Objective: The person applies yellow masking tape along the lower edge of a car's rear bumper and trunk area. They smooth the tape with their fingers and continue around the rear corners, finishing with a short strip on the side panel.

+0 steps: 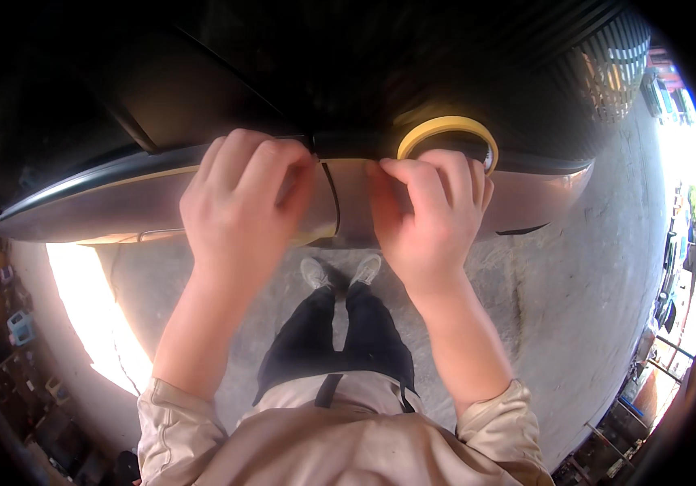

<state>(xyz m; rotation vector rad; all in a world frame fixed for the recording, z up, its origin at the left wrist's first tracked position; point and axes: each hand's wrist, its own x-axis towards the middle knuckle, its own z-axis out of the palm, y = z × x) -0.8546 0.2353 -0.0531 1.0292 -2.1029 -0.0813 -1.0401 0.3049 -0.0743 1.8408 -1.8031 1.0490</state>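
Note:
A roll of yellow masking tape (447, 124) stands just beyond my right hand (437, 215), partly hidden by its curled fingers. The right thumb and index finger close on the tape near the dark trim. A thin yellow tape strip (349, 159) spans the space between both hands, along the upper edge of the car's body panel (105, 209). My left hand (246, 190) is closed, its thumb and index fingertips pinched at that strip, close to a dark vertical panel gap (331, 194). More yellow edging runs along the trim to the left.
Dark car windows (202, 89) and black trim (97, 180) lie above the panel. Grey concrete floor (574, 300) spreads beneath, with a bright sunlit patch (97, 308) at left. A blue-and-white jug (20, 328) stands amid clutter at far left. Racks and assorted items line the right.

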